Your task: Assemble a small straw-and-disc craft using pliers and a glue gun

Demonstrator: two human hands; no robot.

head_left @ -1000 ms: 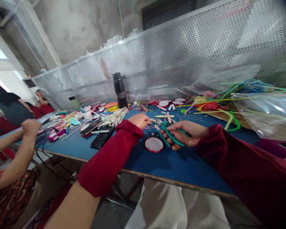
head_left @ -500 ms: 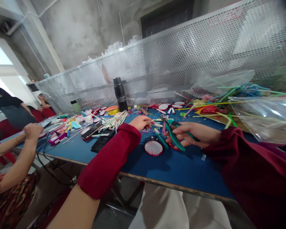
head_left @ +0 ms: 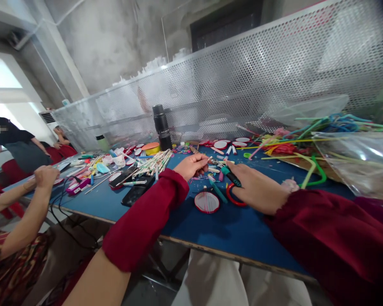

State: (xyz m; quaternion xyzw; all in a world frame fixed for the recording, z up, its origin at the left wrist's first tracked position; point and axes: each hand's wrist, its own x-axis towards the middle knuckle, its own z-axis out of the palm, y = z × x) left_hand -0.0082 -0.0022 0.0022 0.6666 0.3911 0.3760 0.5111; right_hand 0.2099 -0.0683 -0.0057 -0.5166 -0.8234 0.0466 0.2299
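My left hand point(head_left: 193, 166) is closed in a pinch, with a small white piece point(head_left: 210, 160) showing at the fingertips. Wrapped in my right hand point(head_left: 257, 185) are teal-and-black cutting pliers point(head_left: 232, 175); their jaws meet the area of the white piece, though whether they bite it is too small to tell. Below the hands lies a round white disc with a red rim point(head_left: 207, 202). A red ring handle point(head_left: 235, 196) shows under my right hand, beside a teal slim tool point(head_left: 219, 191).
Left of my hands lie a black phone point(head_left: 136, 192) and a pile of pale patterned sticks point(head_left: 156, 162). A black bottle point(head_left: 161, 127) stands behind, before a perforated metal screen point(head_left: 230, 93). Coloured strips and a clear plastic bag point(head_left: 354, 163) lie right. Another person's hands point(head_left: 46, 175) are at far left.
My right hand has turned palm-down and moved left with the pliers, bringing their jaws to my left fingertips. The pliers' handles were spread before and are now mostly covered by my hand.
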